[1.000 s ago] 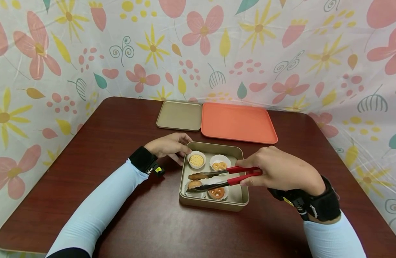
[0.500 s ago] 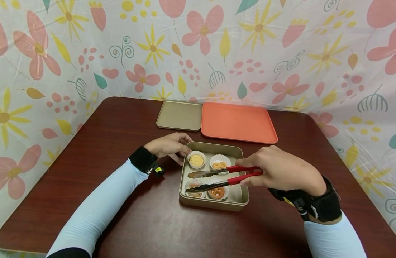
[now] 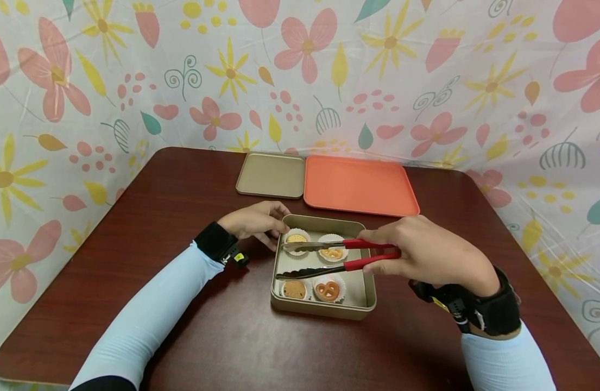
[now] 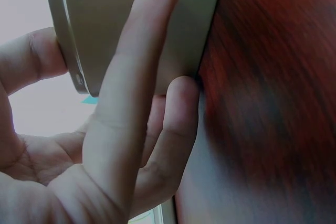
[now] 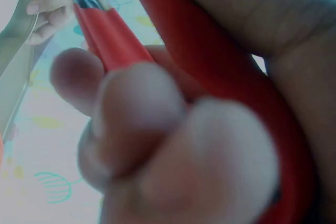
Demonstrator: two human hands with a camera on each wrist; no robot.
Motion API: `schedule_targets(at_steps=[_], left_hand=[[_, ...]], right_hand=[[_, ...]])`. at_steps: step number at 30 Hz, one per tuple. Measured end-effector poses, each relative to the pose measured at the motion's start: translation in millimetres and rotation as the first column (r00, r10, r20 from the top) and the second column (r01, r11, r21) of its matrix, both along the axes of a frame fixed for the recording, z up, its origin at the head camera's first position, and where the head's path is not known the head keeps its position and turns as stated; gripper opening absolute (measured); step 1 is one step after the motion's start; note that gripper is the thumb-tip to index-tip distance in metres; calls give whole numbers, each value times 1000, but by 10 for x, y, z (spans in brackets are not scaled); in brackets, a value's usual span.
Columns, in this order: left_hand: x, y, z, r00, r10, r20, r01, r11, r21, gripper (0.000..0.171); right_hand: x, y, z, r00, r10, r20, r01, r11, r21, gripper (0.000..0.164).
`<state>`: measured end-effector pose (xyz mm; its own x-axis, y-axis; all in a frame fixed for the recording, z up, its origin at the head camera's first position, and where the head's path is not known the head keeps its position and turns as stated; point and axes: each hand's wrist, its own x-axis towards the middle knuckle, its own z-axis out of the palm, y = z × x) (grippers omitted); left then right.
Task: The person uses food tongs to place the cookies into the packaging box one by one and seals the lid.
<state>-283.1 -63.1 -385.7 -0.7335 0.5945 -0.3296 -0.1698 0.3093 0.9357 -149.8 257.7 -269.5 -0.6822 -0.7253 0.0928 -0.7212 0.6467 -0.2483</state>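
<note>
At right of centre we see the right hand [image 3: 429,252] wrapped around the red-handled tongs [image 3: 351,244], whose arms stand apart above the tin [image 3: 324,310], pinching no cookie. At the tin's lower edge sit a round brown cookie [image 3: 294,289] and a pretzel-shaped cookie [image 3: 328,291], in pleated paper cups. Behind, partly under the tongs, we find a yellow cookie [image 3: 297,238] and a paler pretzel cookie [image 3: 332,253]. The left hand [image 3: 257,220] grips the tin's upper-left corner. Beyond, touching at upper centre, lie a gold-coloured tray [image 3: 271,174] and an orange tray [image 3: 360,185].
</note>
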Motion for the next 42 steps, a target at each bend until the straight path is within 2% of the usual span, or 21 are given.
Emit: schedule_targets(at_steps=[3, 8, 13, 17, 19, 25, 31, 34, 42], left_hand=[[2, 4, 0, 1000, 5, 3, -5, 1000, -1, 41], [10, 7, -6, 1000, 10, 7, -10, 1000, -1, 43], [27, -10, 11, 1000, 12, 18, -12, 1000, 6, 46], [28, -8, 21, 1000, 4, 15, -4, 1000, -10, 51], [22, -4, 19, 1000, -3, 7, 3, 1000, -9, 48], [19, 8, 11, 1000, 3, 6, -3, 1000, -8, 46], [13, 13, 2, 1000, 18, 4, -18, 1000, -13, 45], [13, 11, 3, 1000, 15, 4, -15, 1000, -14, 45], [25, 9, 3, 1000, 10, 5, -10, 1000, -3, 48]], right_hand=[[2, 11, 9, 999, -21, -32, 21, 1000, -22, 48], [-14, 17, 10, 989, -32, -143, 16, 994, -109, 44], [-57, 5, 13, 969, -100, -227, 49, 974, -220, 52], [-99, 19, 10, 944, -203, -261, 125, 950, -286, 59], [-122, 33, 6, 927, -250, -281, 159, 937, -311, 59], [-223, 78, -18, 862, -356, -360, 206, 896, -393, 55], [-356, 151, -79, 795, -475, -376, 258, 827, -499, 60], [-436, 205, -121, 776, -525, -350, 284, 786, -549, 59], [-644, 384, -234, 715, -638, -287, 384, 700, -602, 61]])
